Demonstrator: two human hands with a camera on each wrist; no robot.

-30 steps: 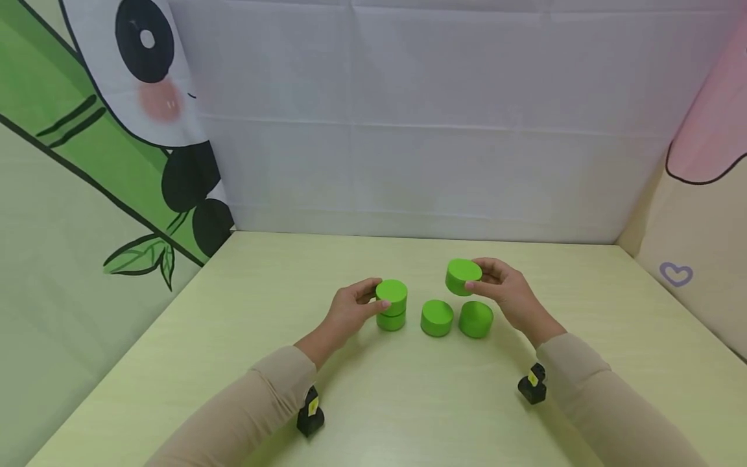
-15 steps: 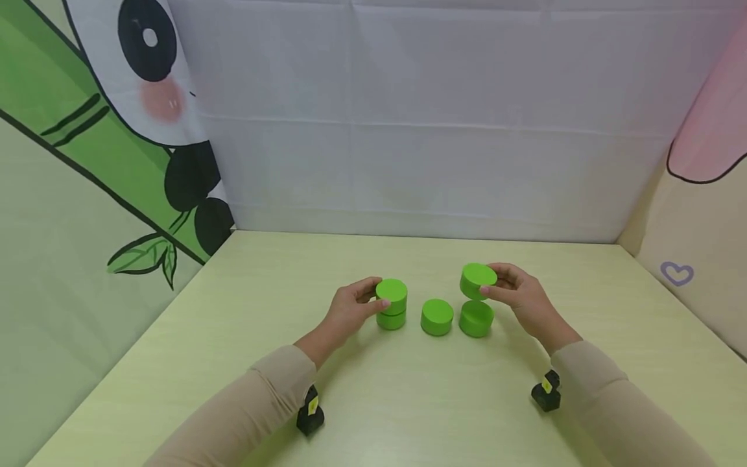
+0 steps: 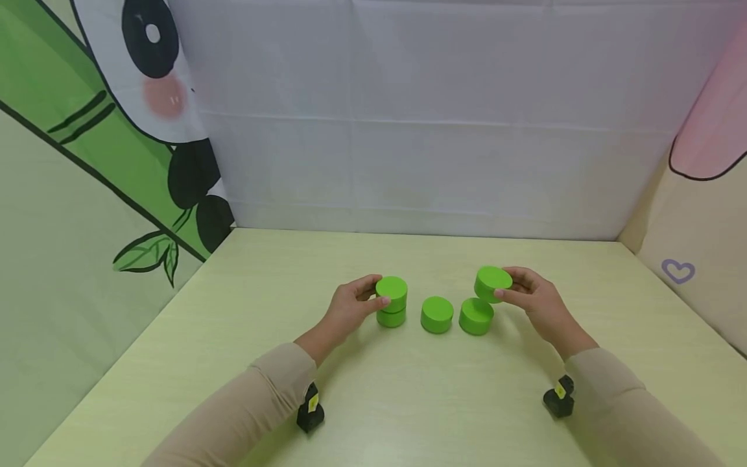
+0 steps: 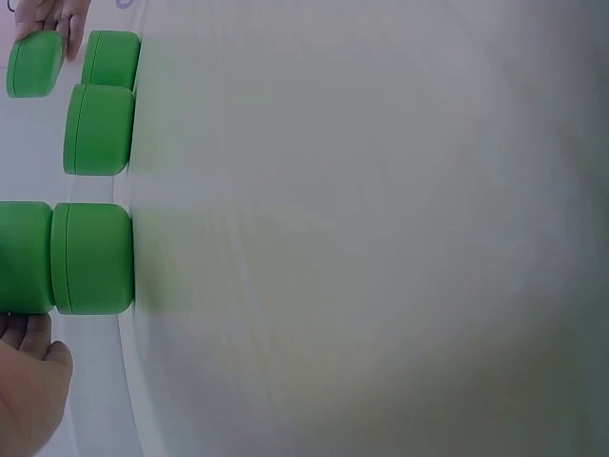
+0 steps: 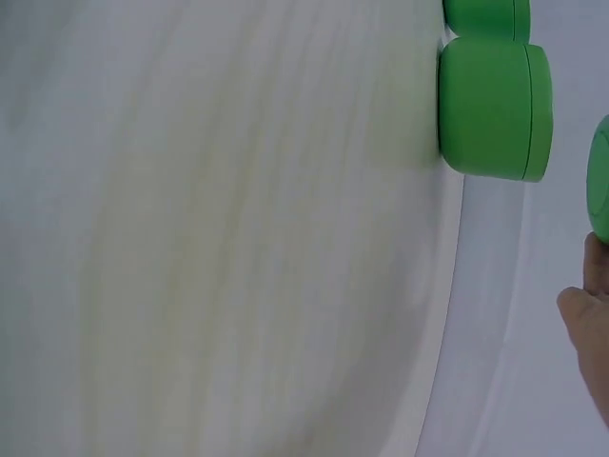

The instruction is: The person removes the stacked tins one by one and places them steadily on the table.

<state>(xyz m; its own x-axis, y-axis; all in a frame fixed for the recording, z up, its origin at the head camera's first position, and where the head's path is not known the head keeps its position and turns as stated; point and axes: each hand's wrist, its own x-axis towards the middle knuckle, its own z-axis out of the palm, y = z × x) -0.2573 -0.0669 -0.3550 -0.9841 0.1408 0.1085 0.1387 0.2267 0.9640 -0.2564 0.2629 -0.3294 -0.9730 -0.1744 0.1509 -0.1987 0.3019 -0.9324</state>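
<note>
In the head view my left hand (image 3: 351,307) pinches the upper green cylinder (image 3: 391,293) of a stack of two, thumb in front and fingers behind. Beneath it the lower green cylinder (image 4: 95,259) stands on the table, a thin seam running round it near the top. My right hand (image 3: 538,303) grips another green cylinder (image 3: 491,283) by its right side, raised and slightly tilted. That one is behind and to the right of a standing green cylinder (image 3: 475,316). Between the stack and this one stands one more green cylinder (image 3: 436,315).
A pale wood-grain table (image 3: 408,402) carries everything. White cloth (image 3: 443,130) hangs along its back edge, and painted panels flank it left and right. Black wrist devices (image 3: 310,408) sit under both sleeves.
My right hand has carried its green cylinder to the right and slightly lower, from behind the middle cylinder to past the right one. My left hand keeps its grip and place.
</note>
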